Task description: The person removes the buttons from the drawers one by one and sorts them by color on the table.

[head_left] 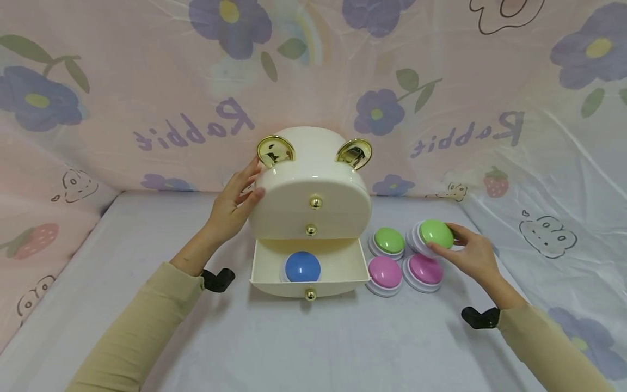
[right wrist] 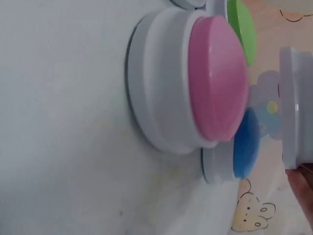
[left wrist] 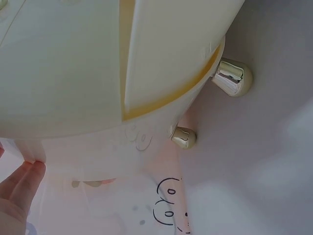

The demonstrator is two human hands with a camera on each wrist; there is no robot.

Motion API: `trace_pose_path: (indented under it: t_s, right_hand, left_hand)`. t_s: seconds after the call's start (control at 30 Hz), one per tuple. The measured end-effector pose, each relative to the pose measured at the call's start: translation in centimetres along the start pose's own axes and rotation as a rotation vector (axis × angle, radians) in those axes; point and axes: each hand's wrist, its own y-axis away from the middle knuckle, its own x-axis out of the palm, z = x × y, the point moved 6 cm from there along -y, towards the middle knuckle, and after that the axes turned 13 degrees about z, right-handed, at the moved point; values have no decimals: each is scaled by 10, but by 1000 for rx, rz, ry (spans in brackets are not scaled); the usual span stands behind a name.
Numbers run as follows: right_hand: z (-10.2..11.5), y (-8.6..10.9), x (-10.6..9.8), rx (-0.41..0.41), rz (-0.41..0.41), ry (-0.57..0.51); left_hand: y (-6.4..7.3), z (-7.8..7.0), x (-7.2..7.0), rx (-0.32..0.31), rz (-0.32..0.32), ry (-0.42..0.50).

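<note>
A white cabinet (head_left: 313,209) with gold ears stands in the middle, its bottom drawer (head_left: 338,261) pulled out. Inside that drawer lies a blue push button (head_left: 302,267) on a white base. My left hand (head_left: 232,204) rests on the cabinet's left side; in the left wrist view its fingers (left wrist: 30,183) touch the wall, mostly straight. With fingers and thumb, my right hand (head_left: 472,253) grips a green push button (head_left: 436,234) by its white base, above the others. Below and beside it sit two pink push buttons (head_left: 384,272) and another green push button (head_left: 389,240).
Another blue push button (right wrist: 247,142) stands behind a pink one in the right wrist view, mostly hidden by my right hand in the head view. Gold knobs (head_left: 311,294) stick out from the drawer fronts. A printed cloth (head_left: 303,81) hangs close behind the cabinet.
</note>
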Motion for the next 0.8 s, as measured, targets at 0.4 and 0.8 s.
trace_pose_path:
  t_s: [0.4,0.8]
  right_hand:
    - [-26,8,-1,60,45,47]
    - [-46,13,-2,140,68,77]
  left_hand:
    - [0,-2,0,12,-1,0]
    - [1,-1,0,12,0,-1]
